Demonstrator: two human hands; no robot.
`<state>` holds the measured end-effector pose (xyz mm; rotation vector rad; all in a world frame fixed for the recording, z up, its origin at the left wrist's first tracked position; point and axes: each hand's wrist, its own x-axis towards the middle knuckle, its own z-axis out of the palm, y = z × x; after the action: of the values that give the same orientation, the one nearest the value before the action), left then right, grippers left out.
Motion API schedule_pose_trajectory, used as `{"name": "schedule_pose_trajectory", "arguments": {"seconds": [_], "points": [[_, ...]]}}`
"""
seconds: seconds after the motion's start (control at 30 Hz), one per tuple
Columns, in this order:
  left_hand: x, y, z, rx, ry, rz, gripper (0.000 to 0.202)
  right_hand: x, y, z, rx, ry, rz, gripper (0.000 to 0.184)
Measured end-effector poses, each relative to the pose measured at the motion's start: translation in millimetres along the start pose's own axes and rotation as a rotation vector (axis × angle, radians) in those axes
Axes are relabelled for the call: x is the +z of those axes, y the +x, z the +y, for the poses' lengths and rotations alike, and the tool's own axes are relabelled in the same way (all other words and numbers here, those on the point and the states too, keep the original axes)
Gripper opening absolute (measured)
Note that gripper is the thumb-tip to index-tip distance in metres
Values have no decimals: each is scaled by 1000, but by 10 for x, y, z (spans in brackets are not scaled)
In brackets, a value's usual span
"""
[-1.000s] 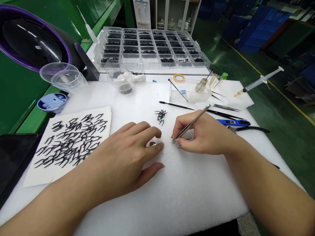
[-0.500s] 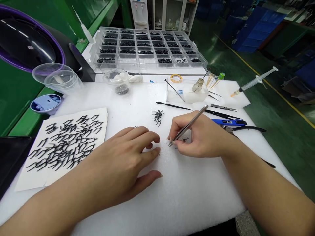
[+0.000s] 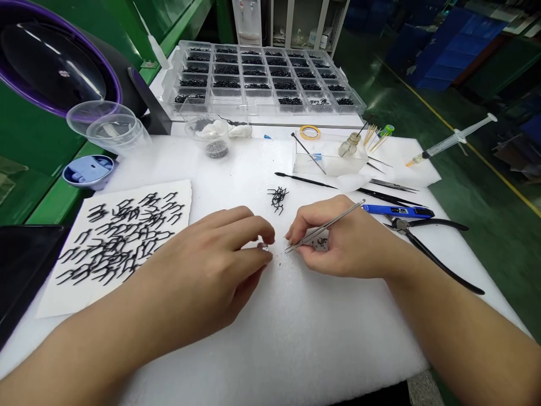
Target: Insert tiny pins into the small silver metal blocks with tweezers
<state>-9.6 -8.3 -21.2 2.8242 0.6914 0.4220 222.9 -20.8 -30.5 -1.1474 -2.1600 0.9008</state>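
Observation:
My right hand (image 3: 342, 239) grips metal tweezers (image 3: 325, 226) like a pen, their tips low over the white work surface. Beneath that hand lies a small cluster of tiny dark pieces (image 3: 320, 243). My left hand (image 3: 224, 254) rests just left of the tweezer tips, its index finger and thumb curled toward each other. A small shiny thing (image 3: 262, 246) shows between those fingers; its kind is unclear. A few tiny specks lie between the hands. Beyond them sits a little heap of bent black wire-like pieces (image 3: 278, 197).
A white sheet (image 3: 183, 194) at left carries rows of black forked pieces. A clear compartment box (image 3: 224, 97) of black parts stands behind. Clear cups (image 3: 114, 132), a syringe (image 3: 454, 138), a blue pen-like tool (image 3: 397, 211) and pliers (image 3: 403, 225) lie around.
My left thumb has come up toward the bent index finger, and a shiny thing shows there. The tweezers lie at a flatter angle. The whole view has shifted slightly.

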Motion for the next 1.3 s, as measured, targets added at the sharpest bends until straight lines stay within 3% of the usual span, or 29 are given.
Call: {"name": "schedule_pose_trajectory", "arguments": {"seconds": [0.1,0.23,0.37,1.3], "points": [[23,12,-23,-43,32,54,23,-1,6,-2,-4,-12,1,18],[48,-6,-64,-131,62,-6,14,-1,5,1,-5,-17,-7,18],[69,-13,-80,-202,90,-59,27,-3,0,3,-1,-23,-9,17],[75,25,-87,-231,8,-124,25,2,12,-6,11,-30,-7,17]]}}
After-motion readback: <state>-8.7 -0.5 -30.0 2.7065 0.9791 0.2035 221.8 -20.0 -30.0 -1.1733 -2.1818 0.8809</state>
